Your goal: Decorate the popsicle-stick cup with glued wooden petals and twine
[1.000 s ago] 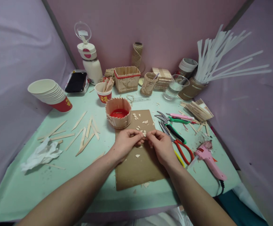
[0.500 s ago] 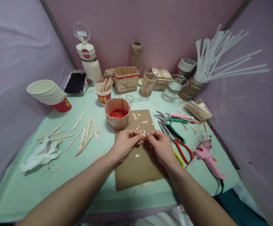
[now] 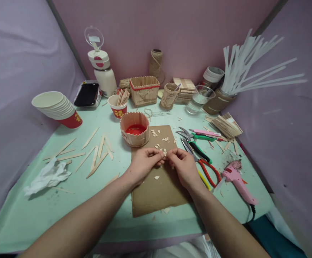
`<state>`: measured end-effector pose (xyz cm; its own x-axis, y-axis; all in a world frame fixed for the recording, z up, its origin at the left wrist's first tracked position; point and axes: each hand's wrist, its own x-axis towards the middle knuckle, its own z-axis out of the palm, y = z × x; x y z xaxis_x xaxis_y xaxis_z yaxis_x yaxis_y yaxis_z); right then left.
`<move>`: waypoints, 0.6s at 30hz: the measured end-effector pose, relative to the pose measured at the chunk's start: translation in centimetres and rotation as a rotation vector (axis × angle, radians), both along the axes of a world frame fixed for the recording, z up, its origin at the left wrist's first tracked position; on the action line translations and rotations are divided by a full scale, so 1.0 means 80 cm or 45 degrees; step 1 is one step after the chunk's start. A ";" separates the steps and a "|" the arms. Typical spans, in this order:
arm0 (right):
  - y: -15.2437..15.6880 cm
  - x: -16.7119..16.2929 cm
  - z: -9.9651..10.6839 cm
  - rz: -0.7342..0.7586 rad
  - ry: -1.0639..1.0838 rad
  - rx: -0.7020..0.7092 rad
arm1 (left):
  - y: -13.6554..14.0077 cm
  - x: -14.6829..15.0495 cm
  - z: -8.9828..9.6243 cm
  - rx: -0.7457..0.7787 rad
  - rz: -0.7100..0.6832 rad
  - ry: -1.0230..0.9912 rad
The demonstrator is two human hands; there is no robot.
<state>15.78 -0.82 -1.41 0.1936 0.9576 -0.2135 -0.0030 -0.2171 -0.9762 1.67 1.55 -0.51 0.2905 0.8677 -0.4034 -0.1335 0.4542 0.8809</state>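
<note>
Over the brown cardboard sheet (image 3: 156, 200), my left hand (image 3: 146, 163) and my right hand (image 3: 182, 165) meet fingertip to fingertip. Both are closed in a pinch around a small pale wood chip (image 3: 164, 154), partly hidden by the fingers. Several similar wood chips (image 3: 166, 139) lie scattered on the cardboard just beyond my hands, and one loose chip (image 3: 157, 177) lies nearer to me. Just beyond my left hand stands a round basket (image 3: 134, 138) with jagged wooden-stick walls and a red inside.
Right of the cardboard lie red-handled pliers (image 3: 209, 172), green-handled cutters (image 3: 198, 136) and a pink glue gun (image 3: 238, 181). Wood strips (image 3: 96, 157) and a crumpled tissue (image 3: 48, 177) are at left. Stacked paper cups (image 3: 57, 107), a bottle (image 3: 104, 80) and a water cup (image 3: 198, 102) stand farther back.
</note>
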 end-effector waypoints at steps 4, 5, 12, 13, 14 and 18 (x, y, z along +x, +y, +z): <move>-0.001 0.001 -0.001 -0.004 0.003 -0.007 | 0.000 0.001 0.001 -0.001 0.006 0.017; -0.001 0.001 -0.002 -0.003 0.005 -0.009 | 0.000 0.001 0.001 -0.002 0.008 0.021; -0.001 0.000 0.001 -0.003 0.041 -0.028 | 0.001 0.000 -0.002 -0.005 0.002 -0.003; 0.000 0.000 0.002 -0.002 0.054 -0.032 | 0.001 0.000 -0.002 -0.008 -0.001 -0.009; 0.000 0.000 0.002 -0.001 0.070 -0.037 | 0.001 -0.001 -0.003 -0.013 -0.003 -0.016; 0.001 0.001 0.001 -0.003 0.149 -0.050 | 0.002 -0.002 -0.005 -0.046 -0.003 -0.051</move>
<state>15.90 -0.72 -1.34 0.1676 0.9476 -0.2719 -0.1173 -0.2547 -0.9599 1.50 1.75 -0.92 0.3094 0.8519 -0.4225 -0.1672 0.4861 0.8577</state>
